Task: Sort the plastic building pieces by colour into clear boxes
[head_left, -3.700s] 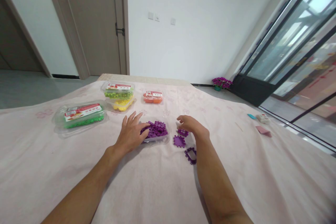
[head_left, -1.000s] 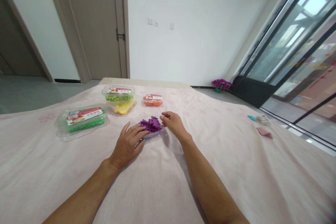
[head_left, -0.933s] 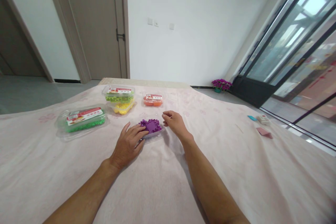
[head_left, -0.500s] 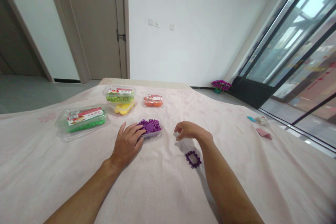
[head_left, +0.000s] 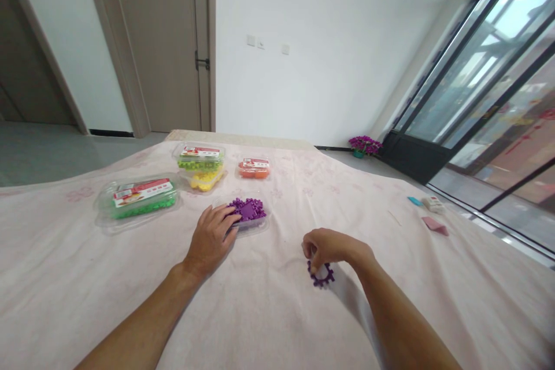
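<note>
A clear tray of purple building pieces (head_left: 249,210) sits on the pale pink cloth (head_left: 269,312). My left hand (head_left: 211,238) lies against the tray's near left side, fingers spread on its edge. A purple frame-shaped piece (head_left: 321,276) lies on the cloth to the right. My right hand (head_left: 326,247) is curled over it, fingertips pinched on the piece's near edge.
A clear box of green pieces (head_left: 139,201) is at the left. Behind stand a box of light green and yellow pieces (head_left: 200,165) and a small box of orange pieces (head_left: 254,168). Small items (head_left: 429,214) lie near the right edge, by glass doors.
My right hand left the tray of purple pieces, swung right and toward me, and came down on the purple frame piece. My left hand stayed on the tray.
</note>
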### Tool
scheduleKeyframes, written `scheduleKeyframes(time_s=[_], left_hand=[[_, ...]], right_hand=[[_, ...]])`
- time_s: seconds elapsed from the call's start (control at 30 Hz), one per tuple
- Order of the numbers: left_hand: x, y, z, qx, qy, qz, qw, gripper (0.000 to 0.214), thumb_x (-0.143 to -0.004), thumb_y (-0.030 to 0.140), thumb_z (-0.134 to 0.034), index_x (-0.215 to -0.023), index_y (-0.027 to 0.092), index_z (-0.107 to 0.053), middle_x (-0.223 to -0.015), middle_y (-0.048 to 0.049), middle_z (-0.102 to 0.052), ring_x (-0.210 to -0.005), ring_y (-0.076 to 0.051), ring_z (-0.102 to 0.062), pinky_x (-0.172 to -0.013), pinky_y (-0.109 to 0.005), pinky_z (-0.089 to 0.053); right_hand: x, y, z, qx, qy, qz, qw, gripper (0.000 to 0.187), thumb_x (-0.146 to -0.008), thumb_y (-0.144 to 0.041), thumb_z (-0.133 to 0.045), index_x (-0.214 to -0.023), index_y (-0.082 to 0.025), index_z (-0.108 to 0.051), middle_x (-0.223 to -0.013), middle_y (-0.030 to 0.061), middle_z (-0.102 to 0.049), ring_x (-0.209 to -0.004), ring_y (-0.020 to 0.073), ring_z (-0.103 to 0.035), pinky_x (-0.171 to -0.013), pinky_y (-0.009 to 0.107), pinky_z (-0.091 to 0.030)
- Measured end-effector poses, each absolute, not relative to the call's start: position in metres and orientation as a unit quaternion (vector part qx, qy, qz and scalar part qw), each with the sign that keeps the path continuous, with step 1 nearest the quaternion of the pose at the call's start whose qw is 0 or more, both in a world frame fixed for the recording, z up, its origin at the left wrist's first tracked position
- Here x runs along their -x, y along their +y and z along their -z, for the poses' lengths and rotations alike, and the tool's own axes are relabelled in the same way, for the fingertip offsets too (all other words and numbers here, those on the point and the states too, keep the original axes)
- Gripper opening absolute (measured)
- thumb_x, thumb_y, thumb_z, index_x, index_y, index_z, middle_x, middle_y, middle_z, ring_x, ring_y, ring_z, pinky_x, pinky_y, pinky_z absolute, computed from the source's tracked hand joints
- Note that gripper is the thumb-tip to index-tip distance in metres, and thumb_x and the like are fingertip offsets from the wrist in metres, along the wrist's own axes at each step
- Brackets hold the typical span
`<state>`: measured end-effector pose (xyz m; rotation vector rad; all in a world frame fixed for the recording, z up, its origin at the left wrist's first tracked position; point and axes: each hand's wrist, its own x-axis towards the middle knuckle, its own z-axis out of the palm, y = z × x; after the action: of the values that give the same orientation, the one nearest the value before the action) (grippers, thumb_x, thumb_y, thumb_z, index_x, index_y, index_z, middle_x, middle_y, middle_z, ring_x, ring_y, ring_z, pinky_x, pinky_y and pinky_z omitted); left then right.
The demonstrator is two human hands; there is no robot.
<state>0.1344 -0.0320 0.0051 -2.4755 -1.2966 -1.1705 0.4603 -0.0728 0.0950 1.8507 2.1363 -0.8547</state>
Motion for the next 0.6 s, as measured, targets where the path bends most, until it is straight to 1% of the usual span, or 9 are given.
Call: scheduleKeyframes(time_s=[0.03, 0.1, 0.2, 0.27, 0.33, 0.37, 0.4, 0.5, 0.6], left_hand=[[-0.135, -0.032, -0.005, 0.815, -0.428, 0.387, 0.054, 0.027, -0.09, 0.022, -0.057, -0.115, 0.025, -0.068, -0.127, -0.007, -0.067, -0.125, -0.027, -0.056, -0.113, -0.055, -0.036], [-0.135, -0.032, -0.005, 0.815, -0.428, 0.388, 0.052, 0.028, -0.09, 0.022, -0.058, -0.116, 0.025, -0.068, -0.127, -0.0072, -0.067, -0.125, -0.028, -0.057, -0.114, -0.056, -0.035], [-0.135, -0.031, -0.004, 0.818, -0.424, 0.386, 0.052, 0.028, -0.09, 0.021, -0.058, -0.116, 0.025, -0.067, -0.127, -0.0079, -0.067, -0.124, -0.027, -0.057, -0.114, -0.057, -0.034], [-0.134, -0.03, -0.003, 0.819, -0.42, 0.387, 0.054, 0.028, -0.09, 0.021, -0.057, -0.116, 0.025, -0.067, -0.127, -0.0082, -0.067, -0.124, -0.027, -0.057, -0.114, -0.057, -0.035], [-0.133, -0.03, -0.002, 0.82, -0.417, 0.388, 0.056, 0.028, -0.09, 0.021, -0.057, -0.117, 0.025, -0.067, -0.128, -0.0085, -0.067, -0.124, -0.027, -0.057, -0.113, -0.056, -0.036], [-0.133, -0.029, -0.001, 0.82, -0.417, 0.388, 0.057, 0.028, -0.091, 0.022, -0.057, -0.117, 0.025, -0.067, -0.128, -0.0087, -0.067, -0.123, -0.027, -0.057, -0.113, -0.056, -0.036], [-0.133, -0.029, -0.001, 0.82, -0.417, 0.388, 0.057, 0.028, -0.091, 0.022, -0.057, -0.117, 0.025, -0.067, -0.128, -0.0088, -0.066, -0.124, -0.027, -0.057, -0.113, -0.056, -0.036], [-0.133, -0.028, 0.0, 0.82, -0.417, 0.388, 0.056, 0.029, -0.091, 0.023, -0.058, -0.118, 0.025, -0.066, -0.129, -0.0087, -0.066, -0.124, -0.027, -0.057, -0.113, -0.057, -0.036], [-0.133, -0.027, 0.0, 0.82, -0.415, 0.391, 0.046, 0.031, -0.09, 0.022, -0.058, -0.12, 0.025, -0.065, -0.13, -0.0081, -0.065, -0.125, -0.027, -0.056, -0.115, -0.056, -0.034]], right_hand=[[-0.459, -0.069, -0.098, -0.615, 0.729, 0.291, 0.075, 0.019, -0.059, -0.018, -0.079, -0.075, -0.022, -0.07, -0.071, -0.0021, -0.067, -0.062, 0.0142, -0.057, -0.054, 0.024, -0.033], [-0.452, -0.058, -0.106, -0.603, 0.75, 0.271, -0.01, 0.013, -0.064, -0.018, -0.075, -0.076, -0.021, -0.07, -0.067, -0.0032, -0.064, -0.06, 0.0129, -0.055, -0.054, 0.024, -0.033], [-0.428, -0.035, -0.111, -0.589, 0.754, 0.198, -0.213, 0.009, -0.074, -0.021, -0.07, -0.083, -0.02, -0.068, -0.066, -0.004, -0.058, -0.061, 0.012, -0.053, -0.057, 0.023, -0.035], [-0.405, -0.017, -0.108, -0.576, 0.729, 0.125, -0.348, 0.007, -0.078, -0.023, -0.069, -0.084, -0.02, -0.066, -0.071, -0.0029, -0.058, -0.065, 0.0123, -0.053, -0.062, 0.023, -0.038], [-0.383, -0.002, -0.098, -0.553, 0.709, 0.066, -0.433, 0.007, -0.082, -0.025, -0.068, -0.085, -0.02, -0.065, -0.081, -0.0001, -0.06, -0.071, 0.0132, -0.054, -0.068, 0.024, -0.042], [-0.374, 0.005, -0.091, -0.539, 0.709, 0.05, -0.452, 0.008, -0.084, -0.027, -0.068, -0.086, -0.02, -0.065, -0.085, 0.0011, -0.061, -0.075, 0.0139, -0.055, -0.071, 0.025, -0.043], [-0.366, 0.01, -0.083, -0.52, 0.723, 0.047, -0.453, 0.008, -0.085, -0.027, -0.068, -0.086, -0.02, -0.065, -0.088, 0.0018, -0.061, -0.078, 0.0146, -0.056, -0.074, 0.025, -0.044], [-0.353, 0.018, -0.058, -0.471, 0.772, 0.074, -0.421, 0.005, -0.087, -0.025, -0.067, -0.085, -0.021, -0.066, -0.085, 0.0016, -0.064, -0.083, 0.0161, -0.058, -0.079, 0.027, -0.045], [-0.352, 0.016, -0.042, -0.456, 0.765, 0.091, -0.446, 0.01, -0.092, -0.023, -0.06, -0.085, -0.021, -0.067, -0.085, 0.0022, -0.067, -0.084, 0.0166, -0.061, -0.083, 0.028, -0.046]])
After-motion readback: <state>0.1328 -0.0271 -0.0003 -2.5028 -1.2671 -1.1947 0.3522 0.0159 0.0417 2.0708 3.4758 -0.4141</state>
